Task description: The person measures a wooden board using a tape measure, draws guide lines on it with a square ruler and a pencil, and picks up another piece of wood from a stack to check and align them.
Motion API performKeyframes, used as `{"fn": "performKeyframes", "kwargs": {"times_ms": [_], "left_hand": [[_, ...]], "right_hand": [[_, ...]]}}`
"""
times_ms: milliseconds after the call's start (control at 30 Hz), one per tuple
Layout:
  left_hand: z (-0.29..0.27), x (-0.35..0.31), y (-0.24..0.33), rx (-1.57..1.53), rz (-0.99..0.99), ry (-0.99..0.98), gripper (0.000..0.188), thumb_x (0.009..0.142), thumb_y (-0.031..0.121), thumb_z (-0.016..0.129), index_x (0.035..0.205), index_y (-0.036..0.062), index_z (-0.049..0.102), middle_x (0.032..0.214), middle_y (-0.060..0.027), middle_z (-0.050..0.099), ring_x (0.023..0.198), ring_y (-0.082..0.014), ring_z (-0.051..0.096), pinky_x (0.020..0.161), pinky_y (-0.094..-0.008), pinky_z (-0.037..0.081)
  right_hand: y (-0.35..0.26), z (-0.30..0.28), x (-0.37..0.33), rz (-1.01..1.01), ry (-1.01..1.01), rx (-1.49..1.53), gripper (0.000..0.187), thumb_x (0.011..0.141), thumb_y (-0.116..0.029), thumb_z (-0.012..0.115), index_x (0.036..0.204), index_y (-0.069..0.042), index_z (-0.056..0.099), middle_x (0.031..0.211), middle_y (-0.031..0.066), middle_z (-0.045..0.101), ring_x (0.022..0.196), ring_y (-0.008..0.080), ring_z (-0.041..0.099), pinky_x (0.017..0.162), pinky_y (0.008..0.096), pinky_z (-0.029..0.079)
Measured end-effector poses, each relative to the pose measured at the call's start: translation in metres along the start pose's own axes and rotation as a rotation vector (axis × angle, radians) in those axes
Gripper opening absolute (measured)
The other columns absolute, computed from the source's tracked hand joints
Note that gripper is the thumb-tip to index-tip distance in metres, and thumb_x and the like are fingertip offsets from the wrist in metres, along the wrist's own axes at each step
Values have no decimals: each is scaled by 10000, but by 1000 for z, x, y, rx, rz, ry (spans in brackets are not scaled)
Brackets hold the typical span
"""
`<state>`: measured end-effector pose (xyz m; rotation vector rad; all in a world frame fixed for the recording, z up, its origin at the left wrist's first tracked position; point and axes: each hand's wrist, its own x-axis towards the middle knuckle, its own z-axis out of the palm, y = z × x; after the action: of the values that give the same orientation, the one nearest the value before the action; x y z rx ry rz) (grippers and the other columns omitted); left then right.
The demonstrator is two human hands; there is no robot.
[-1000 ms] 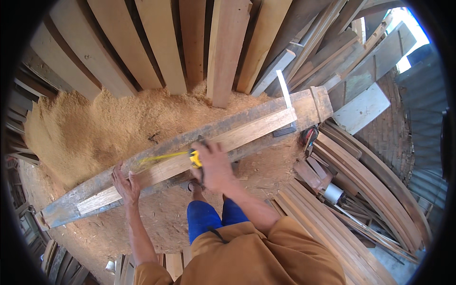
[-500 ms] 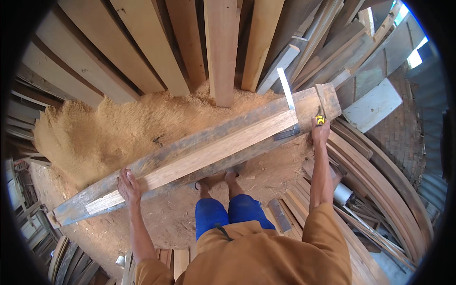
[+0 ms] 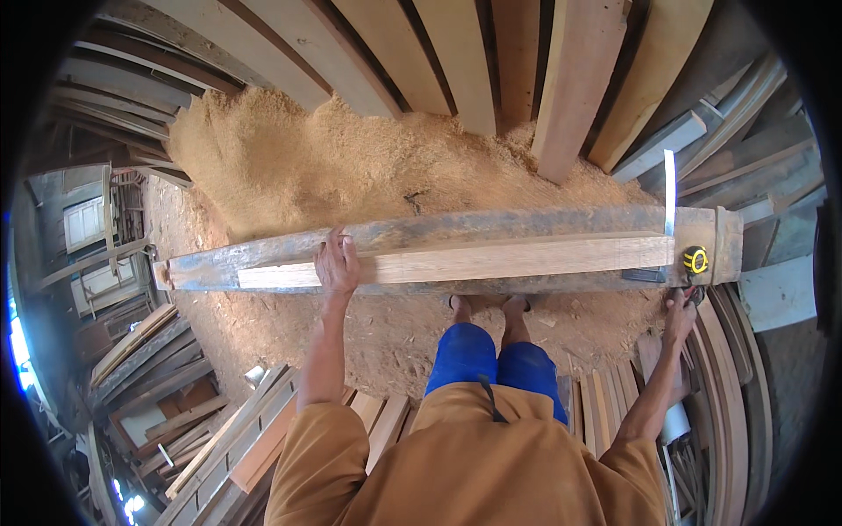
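Note:
A long pale wooden piece (image 3: 526,261) lies lengthwise on a thick weathered beam (image 3: 421,230). My left hand (image 3: 337,263) is laid across it near its left end, fingers bent over the far side. At the right end stands a try square, its bright metal blade (image 3: 670,193) pointing away and its dark stock (image 3: 645,274) against the wood. A yellow and black tape measure (image 3: 695,260) sits on the beam just right of it. Below the tape my right hand (image 3: 678,313) is closed at the beam's near edge, around a small dark thing I cannot make out.
Sawdust (image 3: 289,167) is heaped behind the beam, with several tall planks (image 3: 460,61) leaning beyond it. Stacked boards (image 3: 386,425) lie on both sides of my legs. Curved timbers (image 3: 732,394) and a white panel (image 3: 779,294) are at the right.
The view has turned, so the beam now runs nearly level. The tape measure was in my right hand and now sits beyond it on the beam. My left hand remains on the wooden piece.

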<state>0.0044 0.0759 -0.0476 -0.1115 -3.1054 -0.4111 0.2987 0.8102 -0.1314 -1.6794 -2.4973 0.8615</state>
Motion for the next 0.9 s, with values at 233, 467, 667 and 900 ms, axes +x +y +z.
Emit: {"fn": "performKeyframes", "kwargs": {"times_ms": [233,467,667,900], "left_hand": [[2,2,-1,-40,14,10,427,1092,379,487,1388,87,584,1040,-97,748,1000,-376,665,926,-552,447],[-4,-2,-3,1,9,0,412,1083,355,499,1383,88,589,1019,-116,749,986,-382,670,923,-550,451],[-8,-1,-4,4,6,-22,406,1080,353,489,1362,85,605,1011,-132,755,967,-392,677,913,-555,458],[-12,-1,5,-36,69,-85,384,1078,352,489,1321,84,621,1015,-120,759,953,-385,680,923,-545,448]], "right_hand": [[-41,51,2,30,1,-246,983,915,-638,706,1165,305,585,1130,456,667,1159,489,676,991,511,498],[-16,48,-25,73,-115,140,586,996,-448,710,1182,106,663,983,188,711,877,298,669,766,407,502],[-53,1,-87,-70,97,471,318,1091,-312,621,1008,-6,642,770,-44,500,660,70,426,559,292,313],[-177,-26,-197,-227,-49,519,206,1102,-278,597,1074,-77,630,811,-73,472,705,51,396,600,278,333]]}}
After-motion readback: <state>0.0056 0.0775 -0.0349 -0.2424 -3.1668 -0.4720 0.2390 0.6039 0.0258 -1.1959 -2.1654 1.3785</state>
